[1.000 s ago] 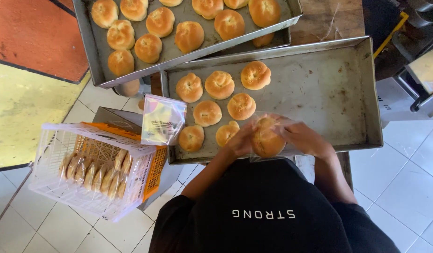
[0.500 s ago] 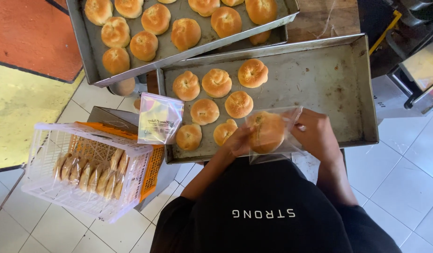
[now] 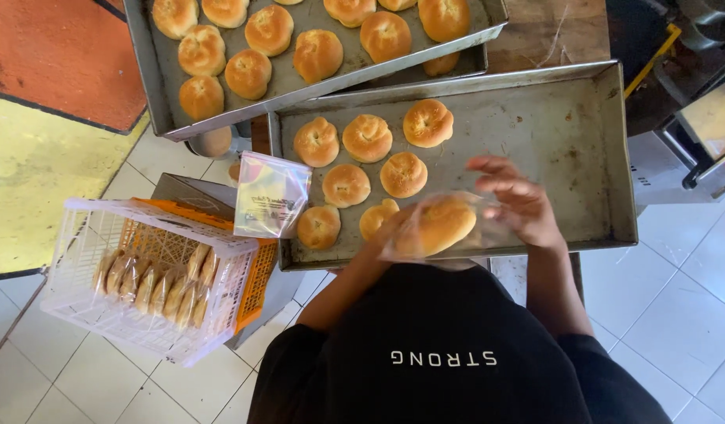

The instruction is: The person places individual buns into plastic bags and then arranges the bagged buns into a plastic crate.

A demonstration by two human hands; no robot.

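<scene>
Head view shows the bagged bun (image 3: 441,226) now lifted off the lower tray (image 3: 566,141) toward six o'clock — half a second ago it sat higher, over the tray's near edge. The right hand (image 3: 519,200) has come off the clear bag, fingers spread at three o'clock of it, touching only its edge. The left hand (image 3: 398,228) is mostly hidden behind the bag and seems to pinch it from nine o'clock; its grip I cannot tell for sure. Seven loose buns (image 3: 368,138) remain on that tray. At nine o'clock sit a stack of empty bags (image 3: 270,196) and a white crate (image 3: 103,235) with wrapped buns — bagging looks finished for this one.
</scene>
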